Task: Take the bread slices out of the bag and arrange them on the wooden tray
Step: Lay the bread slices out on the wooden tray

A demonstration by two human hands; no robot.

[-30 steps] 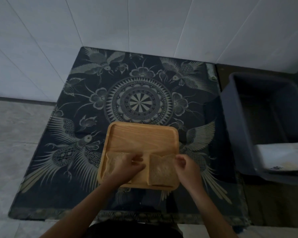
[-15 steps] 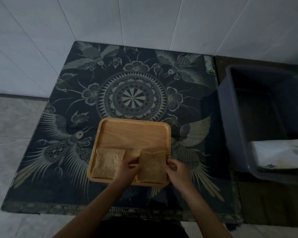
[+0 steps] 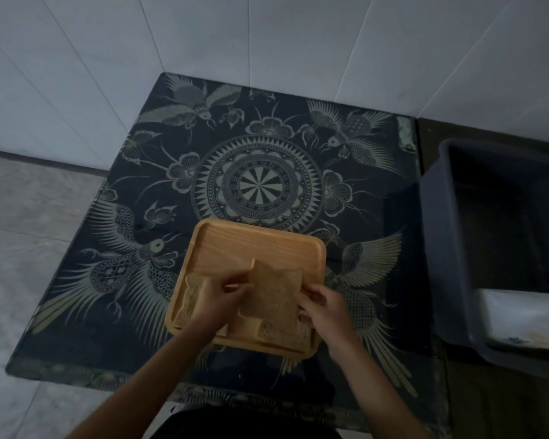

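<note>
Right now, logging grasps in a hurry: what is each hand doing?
Left hand: pinching the left edge of the lifted bread slice.
Right hand: gripping the same slice's right edge.

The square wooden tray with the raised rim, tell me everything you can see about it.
The square wooden tray is light tan with visible grain, rounded corners and a low raised rim. It lies flat on the dark patterned tablecloth, near the front edge. Its far half is bare; brown bread slices lie on the near half, where both hands hold another slice above it.

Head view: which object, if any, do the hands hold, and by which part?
A brown square bread slice, lifted above the wooden tray: left hand pinches its left edge, right hand its right edge.
</note>
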